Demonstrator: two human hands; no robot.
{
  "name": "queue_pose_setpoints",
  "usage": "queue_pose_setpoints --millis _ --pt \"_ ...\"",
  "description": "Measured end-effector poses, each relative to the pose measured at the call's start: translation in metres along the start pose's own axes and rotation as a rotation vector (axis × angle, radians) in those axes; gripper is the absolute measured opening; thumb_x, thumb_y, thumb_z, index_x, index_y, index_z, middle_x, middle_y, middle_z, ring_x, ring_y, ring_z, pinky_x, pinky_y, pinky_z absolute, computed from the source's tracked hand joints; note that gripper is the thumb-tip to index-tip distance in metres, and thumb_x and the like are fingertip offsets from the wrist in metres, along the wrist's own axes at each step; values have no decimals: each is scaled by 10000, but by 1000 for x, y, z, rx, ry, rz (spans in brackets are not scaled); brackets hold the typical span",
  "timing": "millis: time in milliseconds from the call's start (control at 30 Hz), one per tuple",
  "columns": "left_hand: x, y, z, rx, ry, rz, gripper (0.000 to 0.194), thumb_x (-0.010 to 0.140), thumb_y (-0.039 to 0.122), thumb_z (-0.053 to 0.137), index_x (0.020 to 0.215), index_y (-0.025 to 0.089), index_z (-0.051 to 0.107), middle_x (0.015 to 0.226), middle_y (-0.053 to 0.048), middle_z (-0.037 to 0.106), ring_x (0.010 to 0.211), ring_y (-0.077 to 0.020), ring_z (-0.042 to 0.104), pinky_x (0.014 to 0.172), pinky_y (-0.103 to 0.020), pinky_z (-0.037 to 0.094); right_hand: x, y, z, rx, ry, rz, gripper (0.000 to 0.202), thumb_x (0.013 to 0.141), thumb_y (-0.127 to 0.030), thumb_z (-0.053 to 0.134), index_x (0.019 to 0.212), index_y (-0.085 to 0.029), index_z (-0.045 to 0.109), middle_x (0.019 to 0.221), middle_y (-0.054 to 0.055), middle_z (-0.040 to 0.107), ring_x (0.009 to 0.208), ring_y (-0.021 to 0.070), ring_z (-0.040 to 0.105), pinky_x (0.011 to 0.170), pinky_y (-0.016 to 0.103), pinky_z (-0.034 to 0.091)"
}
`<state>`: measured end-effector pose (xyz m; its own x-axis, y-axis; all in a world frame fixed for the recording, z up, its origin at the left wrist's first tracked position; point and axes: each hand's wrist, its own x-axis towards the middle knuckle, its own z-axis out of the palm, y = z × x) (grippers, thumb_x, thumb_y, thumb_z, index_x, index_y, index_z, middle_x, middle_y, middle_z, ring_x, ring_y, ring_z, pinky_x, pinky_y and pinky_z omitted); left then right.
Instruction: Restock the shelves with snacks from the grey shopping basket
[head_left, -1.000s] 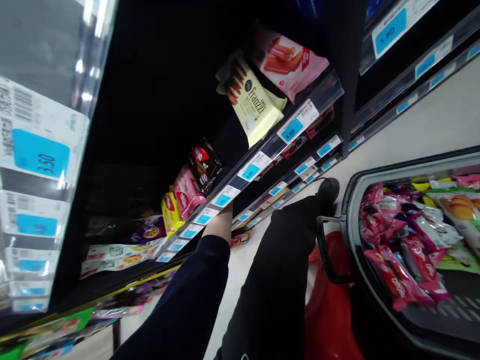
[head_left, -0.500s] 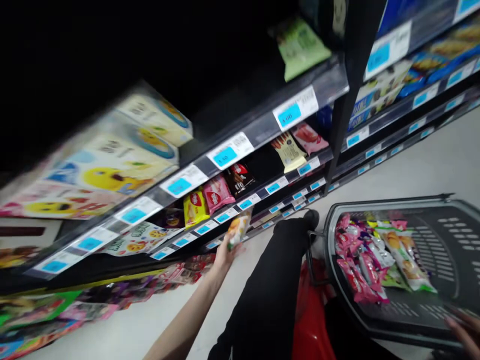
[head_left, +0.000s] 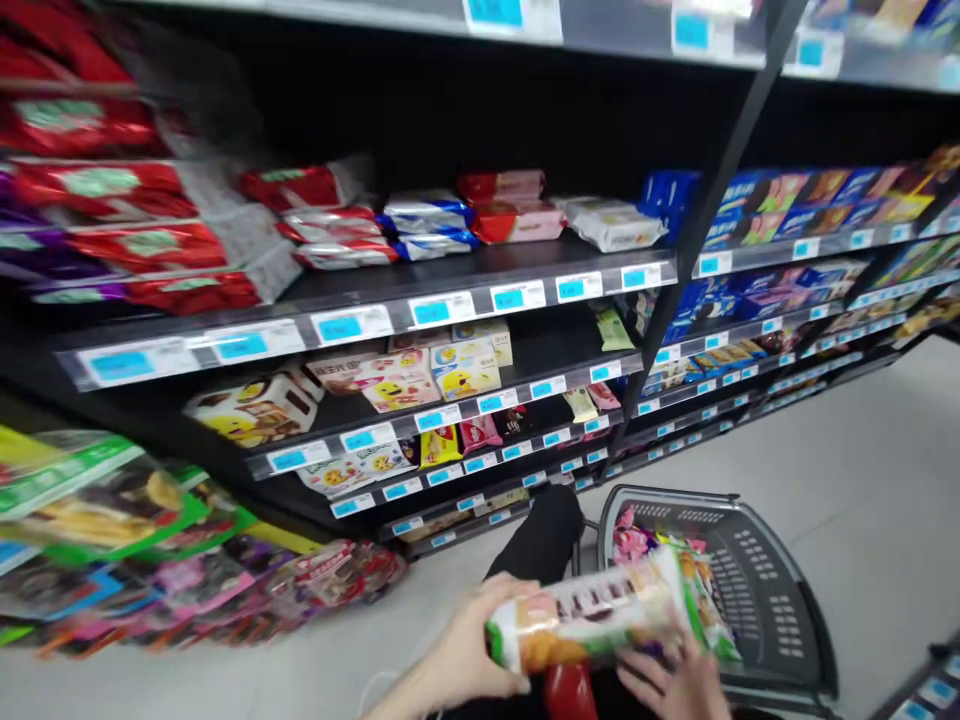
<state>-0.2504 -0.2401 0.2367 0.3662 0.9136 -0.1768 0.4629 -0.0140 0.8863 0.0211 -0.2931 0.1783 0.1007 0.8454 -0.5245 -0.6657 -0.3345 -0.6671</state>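
A long snack pack (head_left: 585,610), white with green ends and pictures of golden baked pieces, is held up across my lap. My left hand (head_left: 480,640) is closed around its left end. At the lower right end, my right hand (head_left: 679,675) has its fingers against the wrapper, slightly blurred. Just behind the pack stands a dark grey shopping basket (head_left: 814,620) holding pink packets (head_left: 631,540) and a green-and-white snack packet (head_left: 712,600). The pack hides part of the basket's near side.
Dark store shelves (head_left: 450,400) with price tags carry snacks such as red foil packs (head_left: 112,190), cartons (head_left: 469,370) and a yellow packet (head_left: 440,447). Hanging bags (head_left: 105,500) line the left. My dark-clothed leg (head_left: 544,530) is between shelf and basket; pale floor (head_left: 855,440) lies beyond.
My left hand has brought the pack from beside the lower shelf back in front of me. My right hand has come over from the basket's edge to the pack. The view has tilted up.
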Motion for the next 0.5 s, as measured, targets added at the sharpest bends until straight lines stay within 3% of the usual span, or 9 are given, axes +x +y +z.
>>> queue_pose_setpoints --millis 100,233,400,500 --pt "5 39 5 66 -98 311 676 462 280 775 1108 306 579 1073 -30 567 957 -225 561 853 -339 460 -17 -37 -2 107 -48 -65 665 605 -760 539 1113 -332 576 977 103 680 875 334 638 729 562 503" --pt "10 69 0 172 -159 581 494 716 241 636 1193 303 523 1167 -63 509 1028 -186 535 880 -276 454 -47 -70 -13 93 24 -211 706 603 -736 567 1138 -276 576 1124 137 618 1077 374 533 863 603 438" --pt "13 80 -6 306 -177 768 475 815 86 460 1223 326 495 1205 -85 476 1144 -210 458 942 -316 427 -79 -75 -2 164 80 -335 664 607 -702 600 1130 -293 557 1234 106 551 1163 372 462 913 595 404" --pt "16 80 -6 286 -156 828 544 800 11 408 1218 348 492 1228 -81 451 1198 -223 407 961 -346 407 -84 -68 8 144 171 -429 542 663 -543 648 1140 -310 537 1211 69 570 1166 334 470 943 558 393"
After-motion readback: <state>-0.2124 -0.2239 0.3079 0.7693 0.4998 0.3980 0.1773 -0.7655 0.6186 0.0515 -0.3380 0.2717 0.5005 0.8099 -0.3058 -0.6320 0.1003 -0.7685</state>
